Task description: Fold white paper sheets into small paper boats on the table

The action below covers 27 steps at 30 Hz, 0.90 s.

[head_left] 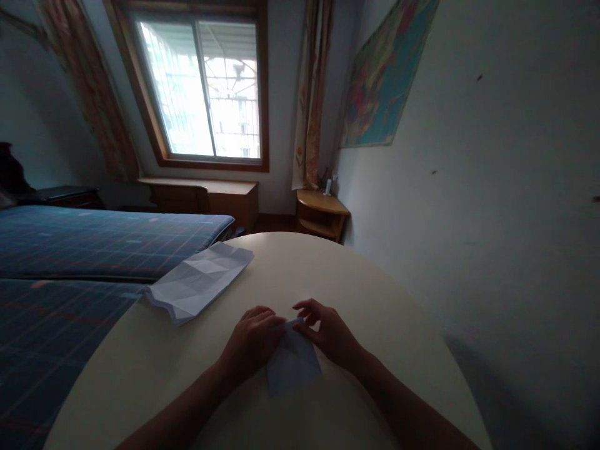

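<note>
A small folded piece of pale paper [293,365] lies on the round cream table [347,281], between my two hands. My left hand [255,340] rests on its upper left part, with the fingers together at the top edge. My right hand [328,331] is at the upper right corner, where its thumb and a lower finger meet the paper edge and the index finger arches above. The left palm hides part of the paper's left side.
A stack of creased white paper [201,281] lies at the table's left back edge. Beyond it is a bed with a blue plaid mattress [117,240]. A wooden corner stand [323,203] is behind the table, and a white wall [492,250] runs along the right.
</note>
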Motion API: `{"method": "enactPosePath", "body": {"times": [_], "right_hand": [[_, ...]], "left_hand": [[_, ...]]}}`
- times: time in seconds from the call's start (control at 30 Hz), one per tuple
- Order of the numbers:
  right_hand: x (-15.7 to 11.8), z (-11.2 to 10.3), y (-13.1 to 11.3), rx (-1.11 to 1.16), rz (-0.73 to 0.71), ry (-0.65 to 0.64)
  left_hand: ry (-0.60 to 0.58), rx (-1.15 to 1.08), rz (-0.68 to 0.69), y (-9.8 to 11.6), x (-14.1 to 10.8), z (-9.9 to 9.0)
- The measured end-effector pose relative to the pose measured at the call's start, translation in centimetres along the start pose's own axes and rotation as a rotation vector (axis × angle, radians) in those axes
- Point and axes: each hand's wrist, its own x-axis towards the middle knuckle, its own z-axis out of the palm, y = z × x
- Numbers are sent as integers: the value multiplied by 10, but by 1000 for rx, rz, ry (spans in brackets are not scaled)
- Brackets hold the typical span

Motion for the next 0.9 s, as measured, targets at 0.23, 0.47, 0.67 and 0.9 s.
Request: {"method": "enactPosePath", "body": {"times": [0.23,0.47,0.67,0.9], "right_hand": [[2,-1,0,123,93,22],[4,-2,4,154,164,175],[4,10,10,385,294,92],[2,15,2,391,207,-18]], "left_hand": [[124,-269,-204,5,4,-1],[335,-346,-462,3,7,-8],[421,-463,-546,7,9,-13],[412,-559,-516,11,10,-11]]}}
